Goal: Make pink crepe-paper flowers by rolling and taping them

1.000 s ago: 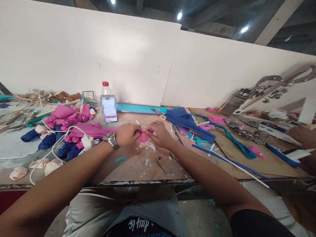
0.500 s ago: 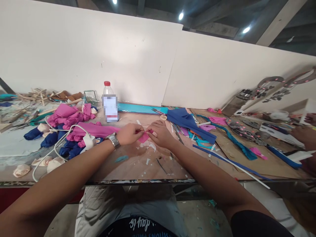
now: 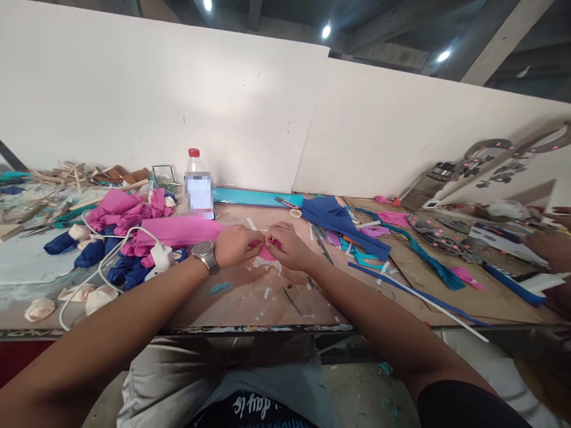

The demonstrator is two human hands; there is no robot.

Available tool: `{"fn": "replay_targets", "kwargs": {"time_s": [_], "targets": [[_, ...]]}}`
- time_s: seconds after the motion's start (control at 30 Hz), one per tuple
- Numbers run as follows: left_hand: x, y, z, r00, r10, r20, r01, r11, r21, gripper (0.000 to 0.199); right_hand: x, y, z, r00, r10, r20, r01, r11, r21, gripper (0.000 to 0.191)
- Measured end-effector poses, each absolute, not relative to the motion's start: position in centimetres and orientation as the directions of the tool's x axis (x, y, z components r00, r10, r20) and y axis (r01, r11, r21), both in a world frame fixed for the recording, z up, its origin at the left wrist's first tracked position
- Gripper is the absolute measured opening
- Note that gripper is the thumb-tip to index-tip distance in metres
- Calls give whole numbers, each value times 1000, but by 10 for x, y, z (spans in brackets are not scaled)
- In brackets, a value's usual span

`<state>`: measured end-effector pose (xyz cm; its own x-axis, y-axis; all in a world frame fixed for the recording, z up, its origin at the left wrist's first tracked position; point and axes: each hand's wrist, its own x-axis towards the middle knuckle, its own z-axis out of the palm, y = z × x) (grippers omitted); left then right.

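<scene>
While a bottle stands behind a phone, my left hand and right hand pinch a small pink cloth between their fingertips, low over the table. A charger cable loops across bundled fabric at left; blue cloth lies to the right.

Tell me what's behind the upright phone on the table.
A clear bottle with a red cap shows above the phone. The phone covers the bottle's lower part; whether anything else sits directly behind can't be seen.
</scene>
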<state>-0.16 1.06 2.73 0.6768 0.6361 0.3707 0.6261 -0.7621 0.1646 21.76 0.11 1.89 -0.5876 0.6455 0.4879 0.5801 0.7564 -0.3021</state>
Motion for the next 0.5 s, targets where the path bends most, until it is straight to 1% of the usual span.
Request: {"fn": "replay_targets", "kwargs": {"time_s": [0.1, 0.23, 0.33, 0.4, 0.5], "targets": [[-2, 12, 27, 676, 635, 373, 640, -757, 130, 20, 218, 2, 19, -585, 649, 487, 573, 755, -318, 21], [-2, 15, 26, 651, 661, 372, 665, -733, 140, 21, 220, 4, 19, -586, 631, 508, 559, 769, -310, 31], [-2, 15, 25, 666, 649, 368, 653, -745, 134, 21, 220, 5, 18, -593, 622, 512, 558, 775, -296, 34], [-3, 15, 25, 665, 647, 373, 645, -750, 150, 21, 221, 5, 18, -597, 615, 516, 559, 780, -282, 33], [-3, 13, 26, 643, 661, 387, 639, -742, 205, 22, 220, 4, 19, -593, 615, 520, 561, 779, -280, 33]]}}
